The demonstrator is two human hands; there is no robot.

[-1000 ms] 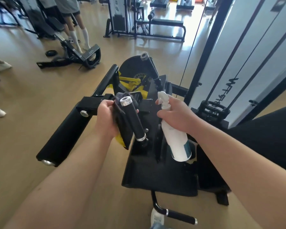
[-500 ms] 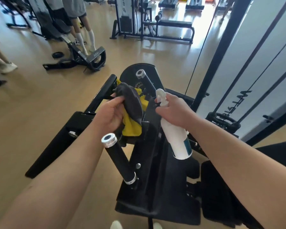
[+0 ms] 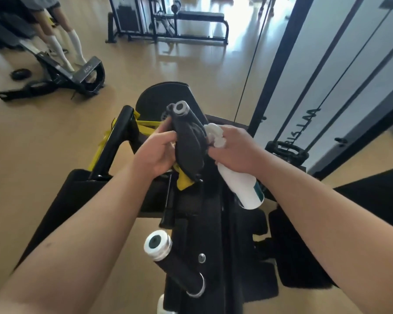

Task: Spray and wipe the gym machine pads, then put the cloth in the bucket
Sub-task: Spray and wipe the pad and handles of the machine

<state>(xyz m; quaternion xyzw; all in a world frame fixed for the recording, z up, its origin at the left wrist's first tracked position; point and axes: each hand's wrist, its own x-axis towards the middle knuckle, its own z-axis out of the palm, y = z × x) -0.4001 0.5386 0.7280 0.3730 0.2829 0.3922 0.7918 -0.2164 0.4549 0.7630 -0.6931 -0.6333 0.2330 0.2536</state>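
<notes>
Left hand fingers pinch dark cloth on handle; right hand fingers curled around spray bottle.

Open floor left, cable frame right

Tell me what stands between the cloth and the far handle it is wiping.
Nothing visible does. The left hand presses the dark cloth directly around the far handle. The right hand, holding the spray bottle, sits beside the cloth, not in between.
</notes>
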